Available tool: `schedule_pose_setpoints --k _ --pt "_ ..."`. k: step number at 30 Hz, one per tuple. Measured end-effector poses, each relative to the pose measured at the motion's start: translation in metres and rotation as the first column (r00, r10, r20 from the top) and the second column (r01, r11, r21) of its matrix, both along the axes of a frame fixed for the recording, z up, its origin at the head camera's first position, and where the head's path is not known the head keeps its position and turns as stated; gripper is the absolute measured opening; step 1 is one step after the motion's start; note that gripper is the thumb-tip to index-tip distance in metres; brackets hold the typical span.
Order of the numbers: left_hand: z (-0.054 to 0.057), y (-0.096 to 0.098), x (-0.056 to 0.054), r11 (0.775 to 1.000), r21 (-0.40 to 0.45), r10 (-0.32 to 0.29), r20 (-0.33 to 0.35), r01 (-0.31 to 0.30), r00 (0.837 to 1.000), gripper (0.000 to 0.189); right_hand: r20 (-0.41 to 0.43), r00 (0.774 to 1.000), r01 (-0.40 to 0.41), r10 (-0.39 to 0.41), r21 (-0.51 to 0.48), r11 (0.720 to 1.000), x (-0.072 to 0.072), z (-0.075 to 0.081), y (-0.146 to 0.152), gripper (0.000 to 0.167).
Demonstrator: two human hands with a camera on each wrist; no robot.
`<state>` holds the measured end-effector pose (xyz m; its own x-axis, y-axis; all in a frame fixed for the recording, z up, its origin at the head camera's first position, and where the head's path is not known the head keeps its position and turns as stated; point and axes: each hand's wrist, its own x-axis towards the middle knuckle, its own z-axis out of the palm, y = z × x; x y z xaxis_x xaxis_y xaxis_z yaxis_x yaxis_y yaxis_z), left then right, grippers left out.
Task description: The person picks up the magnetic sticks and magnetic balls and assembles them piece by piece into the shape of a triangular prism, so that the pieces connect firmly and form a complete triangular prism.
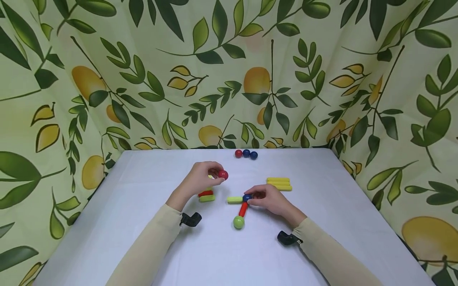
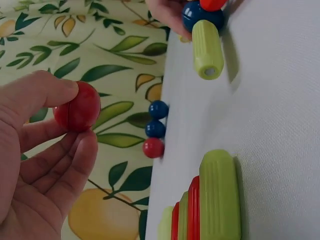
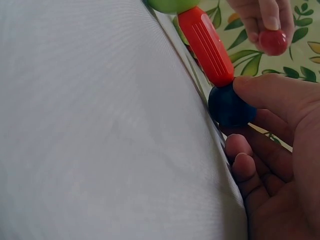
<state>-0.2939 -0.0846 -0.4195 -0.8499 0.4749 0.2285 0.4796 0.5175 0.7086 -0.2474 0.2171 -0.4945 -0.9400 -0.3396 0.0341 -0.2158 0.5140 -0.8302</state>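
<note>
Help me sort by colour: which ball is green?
The green ball touching the red rod, opposite the blue ball the right hand holds; the other balls are red or blue.

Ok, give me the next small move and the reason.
Probably bring the red ball in the left hand to the free end of the green stick. That end is bare, while the red stick has a green ball at its far end, and the right hand holds the blue ball where both sticks meet.
</note>
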Motion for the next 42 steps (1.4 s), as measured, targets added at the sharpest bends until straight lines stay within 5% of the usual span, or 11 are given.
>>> schedule_pose_setpoints --k 12,42 --pt "-0.006 -0.005 0.008 0.994 -0.078 -0.073 0.025 0.075 0.997 0.037 0.007 1.000 -0.004 0.004 0.000 1.000 -0.001 0.002 0.000 0.025" --pt "-0.020 0.009 0.011 0.951 -0.217 -0.199 0.124 0.222 0.972 0.021 0.015 1.000 -0.011 0.011 -0.035 0.999 -0.003 0.001 0.005 0.022"
